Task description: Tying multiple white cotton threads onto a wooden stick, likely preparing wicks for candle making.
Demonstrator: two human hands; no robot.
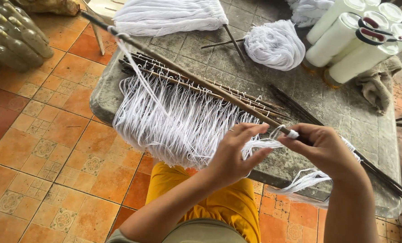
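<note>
Overhead, 2 bare hands work at the near edge of a grey stone worktop (pixel 345 112). A long dark rod (pixel 196 80) lies slantwise across it, from the far left down to the near right, with a few thinner sticks (pixel 178 76) bundled beside it. From the rod hangs a fringe of white cords (pixel 174 121), too many to count, looped over the wood and spilling past the worktop edge toward the orange tiled floor (pixel 43 135).

The right hand (pixel 327 148) has its grip clamped on the rod, thumb and fingers pinching a white cord loop (pixel 292 133) against it. The left hand (pixel 237 153) sits just beside it with fingers spread apart, loose strands running through them, gripping nothing firmly.

Farther back lie 1 round hank of white yarn (pixel 275 45), at least 5 white spools (pixel 340 38), 1 pair of red-handled scissors (pixel 381 31) resting on the spools, and 1 brown cloth (pixel 381 83).
</note>
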